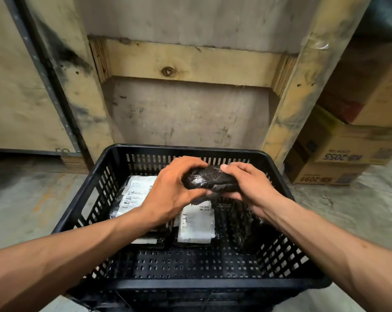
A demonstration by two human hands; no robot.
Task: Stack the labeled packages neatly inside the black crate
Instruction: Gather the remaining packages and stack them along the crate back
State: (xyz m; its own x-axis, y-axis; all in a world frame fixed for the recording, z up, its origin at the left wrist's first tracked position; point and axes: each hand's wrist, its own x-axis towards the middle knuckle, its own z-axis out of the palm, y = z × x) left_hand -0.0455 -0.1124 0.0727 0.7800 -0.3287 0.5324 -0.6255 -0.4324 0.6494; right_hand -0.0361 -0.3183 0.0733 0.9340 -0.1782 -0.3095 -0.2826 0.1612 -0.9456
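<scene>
The grip was made by both hands together on one black wrapped package (209, 178), which was held in the air above the black crate (213, 285). The left hand (175, 190) curled around the left end of the package, with its fingers over the top and the thumb under it. The right hand (250, 184) held the right end, the thumb on the top edge and the fingers underneath. So the package lay between the two hands, touching both, and its label was not visible from the head view.

Inside the crate, on the bottom, lay two labeled packages with the white labels up. One labeled package (135, 192) was on the left, partly hidden by the left wrist. The other labeled package (196, 225) was just beside it, below the held package. To the right of them, under the right forearm, lay a dark wrapped package (244, 226) with no label showing.

The crate stood on the concrete floor (21, 199) in front of a wooden frame (190, 64). Stacked cardboard boxes (339, 154) stood to the right.
</scene>
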